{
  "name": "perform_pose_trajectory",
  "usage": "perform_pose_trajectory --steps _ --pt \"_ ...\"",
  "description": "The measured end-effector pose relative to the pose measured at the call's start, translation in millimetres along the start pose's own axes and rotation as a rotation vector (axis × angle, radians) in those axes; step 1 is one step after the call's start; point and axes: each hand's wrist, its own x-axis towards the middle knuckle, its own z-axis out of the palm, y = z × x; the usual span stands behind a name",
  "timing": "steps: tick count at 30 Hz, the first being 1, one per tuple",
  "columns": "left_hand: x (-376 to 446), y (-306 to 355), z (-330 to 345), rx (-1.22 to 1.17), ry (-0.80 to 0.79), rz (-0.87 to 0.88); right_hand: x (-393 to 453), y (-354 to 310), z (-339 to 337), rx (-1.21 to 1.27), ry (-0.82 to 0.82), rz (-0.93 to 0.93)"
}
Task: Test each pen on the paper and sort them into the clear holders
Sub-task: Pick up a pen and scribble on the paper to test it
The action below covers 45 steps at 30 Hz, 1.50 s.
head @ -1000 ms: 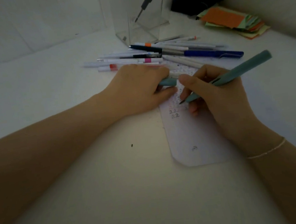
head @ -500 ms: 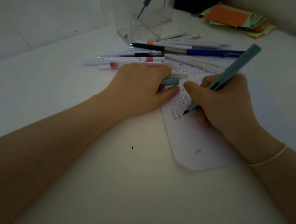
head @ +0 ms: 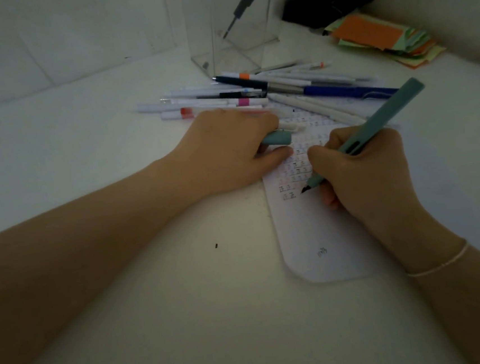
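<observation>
Pens [head: 268,91] still crowd the desk [head: 89,155] in the head view, my only one, and that pile at 12 o'clock from my hands tells me most of the sorting is ahead. I count well over a dozen lying loose, touching and overlapping, just in front of the clear holders [head: 233,35] at 12 o'clock. One dark pen [head: 241,5] leans inside a holder, the only one I can see sorted; the other holder looks bare as far as its walls show.

My right hand [head: 363,170] pinches a teal pen [head: 374,130] in a writing grip, nib down on the paper [head: 311,233], beside the lowest row of small test marks. My left hand [head: 230,150] lies knuckles up at 9 o'clock from the nib, fingers curled round the teal cap [head: 277,138], thumb resting on the paper's edge. Rows of marks fill the upper sheet; the lower half is nearly blank.

I judge this pen is mid-test: capping it and dropping it in a holder come next, then the whole pile.
</observation>
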Motion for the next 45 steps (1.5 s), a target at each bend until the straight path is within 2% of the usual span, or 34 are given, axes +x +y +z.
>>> perform_pose_trajectory --steps 10,18,20,24,30,33,37,39,42,45 --pt "0 1 -2 0.019 -0.002 -0.013 -2 0 -1 0.026 -0.042 -0.006" --pt "-1 1 -3 0.003 -0.003 -0.013 0 2 1 0.029 0.010 -0.045" --pt "0 1 -3 -0.012 -0.002 -0.005 3 3 -3 0.154 0.021 -0.016" --pt "-1 -1 -1 -0.061 0.008 0.008 11 0 -10 0.640 0.016 0.053" --pt "-1 -1 0 -0.124 0.020 0.014 11 2 -8 0.771 -0.035 0.092" --pt "0 0 -1 -0.120 0.039 0.037 12 4 -8 0.709 -0.037 0.071" --pt "0 2 -4 -0.142 0.058 0.104 9 3 -6 0.518 -0.085 -0.055" --pt "-1 0 -4 -0.175 0.046 0.102 8 1 -6 0.559 -0.155 -0.062" --pt "-1 0 -6 -0.214 0.033 0.092 9 -1 -6 0.830 -0.238 0.081" --pt "0 6 -6 -0.241 0.027 0.087 11 0 -2 0.653 -0.207 -0.024"
